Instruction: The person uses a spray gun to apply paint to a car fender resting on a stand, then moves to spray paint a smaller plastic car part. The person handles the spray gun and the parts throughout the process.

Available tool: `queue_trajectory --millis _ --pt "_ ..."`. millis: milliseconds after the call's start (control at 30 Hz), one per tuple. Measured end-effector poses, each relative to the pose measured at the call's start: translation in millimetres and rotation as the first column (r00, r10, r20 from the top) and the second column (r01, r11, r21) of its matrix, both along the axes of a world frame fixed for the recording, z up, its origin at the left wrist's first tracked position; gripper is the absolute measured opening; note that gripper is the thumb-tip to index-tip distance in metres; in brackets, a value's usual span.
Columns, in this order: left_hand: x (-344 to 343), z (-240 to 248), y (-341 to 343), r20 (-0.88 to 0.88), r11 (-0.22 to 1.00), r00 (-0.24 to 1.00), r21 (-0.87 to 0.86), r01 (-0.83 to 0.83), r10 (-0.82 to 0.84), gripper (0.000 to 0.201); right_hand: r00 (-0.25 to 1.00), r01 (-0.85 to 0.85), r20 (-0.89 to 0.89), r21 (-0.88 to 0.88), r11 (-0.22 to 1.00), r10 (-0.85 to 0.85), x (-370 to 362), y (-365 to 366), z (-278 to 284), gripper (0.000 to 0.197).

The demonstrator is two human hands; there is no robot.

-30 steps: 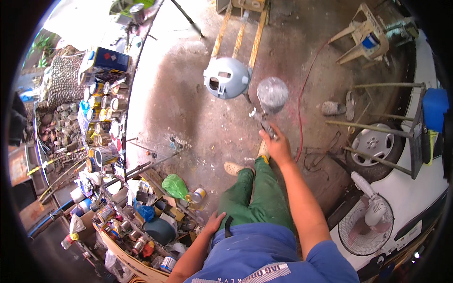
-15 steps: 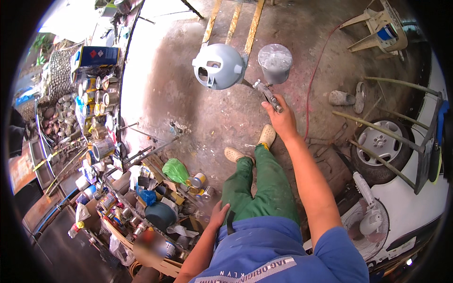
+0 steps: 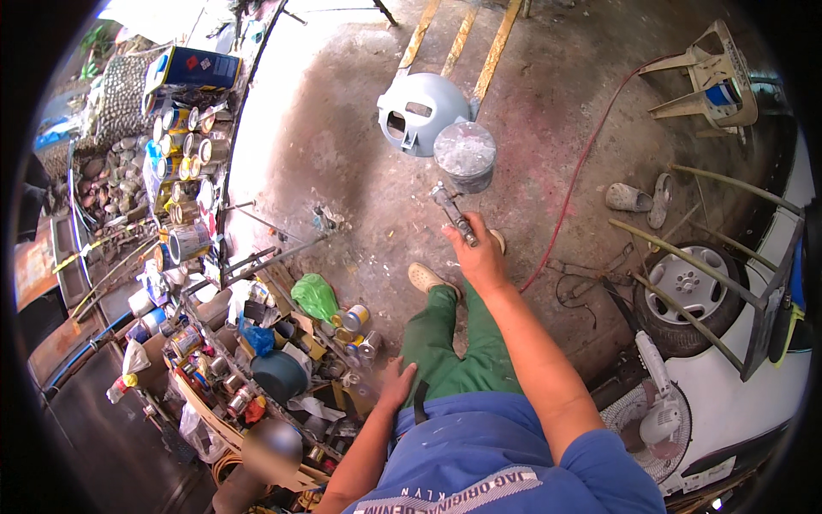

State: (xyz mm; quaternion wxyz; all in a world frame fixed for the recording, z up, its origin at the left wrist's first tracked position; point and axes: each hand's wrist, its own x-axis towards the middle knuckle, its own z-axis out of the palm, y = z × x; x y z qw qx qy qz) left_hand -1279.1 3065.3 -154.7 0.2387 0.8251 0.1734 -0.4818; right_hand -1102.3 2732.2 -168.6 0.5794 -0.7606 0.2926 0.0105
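My right hand (image 3: 479,257) is stretched out in front of me, gripping a metal spray gun (image 3: 454,214) whose nozzle points at the floor ahead. Just beyond the gun stands a grey metal can (image 3: 465,154) with a shiny lid. Behind it lies a pale blue-grey rounded shell (image 3: 419,111) with cut-out openings. My left hand (image 3: 396,383) rests flat on my left thigh, on green trousers (image 3: 445,351), holding nothing. A tan shoe (image 3: 425,278) shows below the gun.
Shelves of paint cans (image 3: 184,163) and clutter line the left side, with a green bag (image 3: 315,295) among them. A red hose (image 3: 574,180) curves over the concrete floor. A plastic chair (image 3: 706,81), sandals (image 3: 638,197), a wheel (image 3: 685,287) and a white fan (image 3: 655,411) stand at the right.
The view has shifted so the shell and can sit higher and farther left. My right hand keeps the spray gun pointed toward them; my left hand stays on my thigh.
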Motion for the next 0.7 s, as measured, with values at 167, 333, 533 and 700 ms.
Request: queue_trajectory --millis 167,333,533,700 --pt "7 -12 21 0.076 1.0 0.997 0.008 0.016 -0.016 0.065 1.0 0.02 0.009 0.001 1.0 -0.02 6 5 19 0.041" --pt "8 -34 47 0.012 0.999 1.0 -0.036 0.022 -0.021 0.063 0.989 0.1 -0.096 -0.156 0.983 -0.116 16 -15 36 0.042" --pt "41 -44 90 0.001 0.992 1.0 -0.123 -0.016 0.016 0.056 0.968 0.212 -0.099 -0.183 0.96 -0.232 30 -5 58 0.042" --pt "53 -45 122 0.002 0.986 1.0 -0.168 -0.015 0.015 0.053 0.969 0.208 -0.095 -0.186 0.96 -0.228 38 37 66 0.04"
